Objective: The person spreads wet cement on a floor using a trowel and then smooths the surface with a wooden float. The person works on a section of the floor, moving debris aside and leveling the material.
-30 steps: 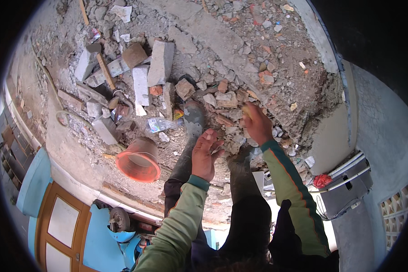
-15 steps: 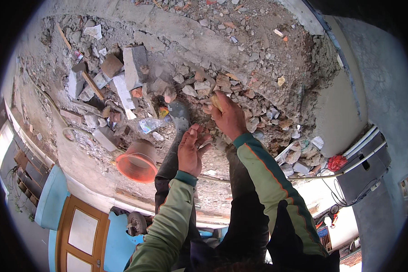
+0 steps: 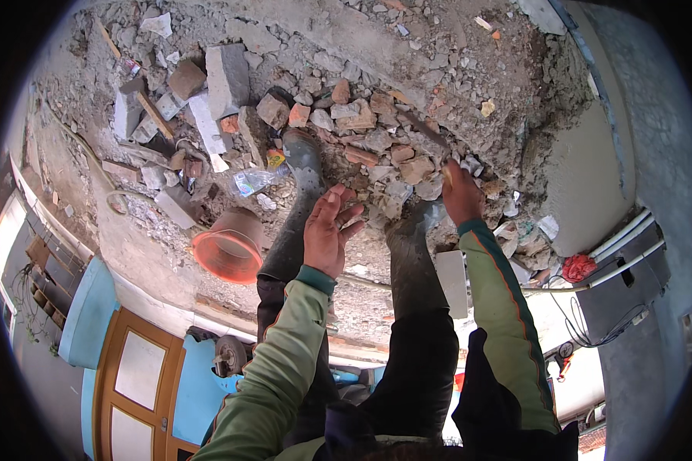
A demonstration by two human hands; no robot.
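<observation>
My right hand is closed round the light wooden handle of a hand tool with a narrow, dark metal blade. The blade points up and left over broken bricks and stones; its exact kind is unclear. Bare and holding nothing, my left hand hovers between my legs with its fingers apart and slightly curled. Beneath the tool lies a heap of rubble. My dark rubber boots stand on either side of the near rubble. A clear plastic bottle lies beside the left boot.
An orange bucket lies tipped left of my left leg. Grey blocks and wood scraps are scattered at the far left. A pale hose curves along the left ground. At the right are white pipes and a red bundle.
My right hand has swung to the right with the tool, baring more of the rubble. My left hand stays almost in place. The view has shifted slightly.
</observation>
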